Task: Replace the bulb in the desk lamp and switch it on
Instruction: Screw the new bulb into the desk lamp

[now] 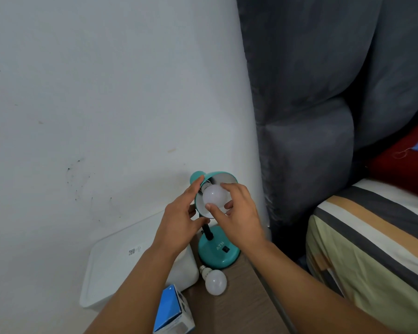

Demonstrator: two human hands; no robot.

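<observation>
Teal lamp shade (pixel 204 175) steadied in my left hand (pixel 181 220); my right hand (pixel 239 213) pinches the white bulb (pixel 214 195) inside.

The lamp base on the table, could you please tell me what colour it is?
Teal, with a small black switch; the lamp base shows in the head view.

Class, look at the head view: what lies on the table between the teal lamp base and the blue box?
In the head view, a loose white bulb lies on its side between the lamp base and the blue box, on the wooden table.
</observation>
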